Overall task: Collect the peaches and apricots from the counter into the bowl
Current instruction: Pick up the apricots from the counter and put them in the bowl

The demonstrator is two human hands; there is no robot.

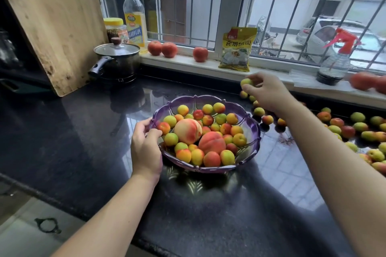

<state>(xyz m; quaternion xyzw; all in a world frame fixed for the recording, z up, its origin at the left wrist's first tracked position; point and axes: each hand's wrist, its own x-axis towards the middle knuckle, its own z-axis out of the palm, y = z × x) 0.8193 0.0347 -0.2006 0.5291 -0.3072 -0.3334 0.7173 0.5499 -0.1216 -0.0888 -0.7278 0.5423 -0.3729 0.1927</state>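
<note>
A purple glass bowl point(253, 131) stands mid-counter, holding two peaches point(211, 142) and several small apricots point(239, 139). My left hand point(146, 148) grips the bowl's left rim. My right hand point(269, 95) is raised above the counter behind the bowl's right side, its fingertips pinching a greenish apricot point(246, 82). Several loose apricots point(359, 126) lie scattered on the black counter to the right. Three peaches point(200, 54) sit on the windowsill, and another peach point(363, 81) lies at the far right of the sill.
A lidded steel pot point(117, 58) stands at the back left beside a leaning wooden cutting board point(52, 23). On the sill are an oil bottle point(133, 16), a yellow-lidded jar point(116, 29), a yellow packet point(237, 50) and a red-topped spray bottle point(336, 62).
</note>
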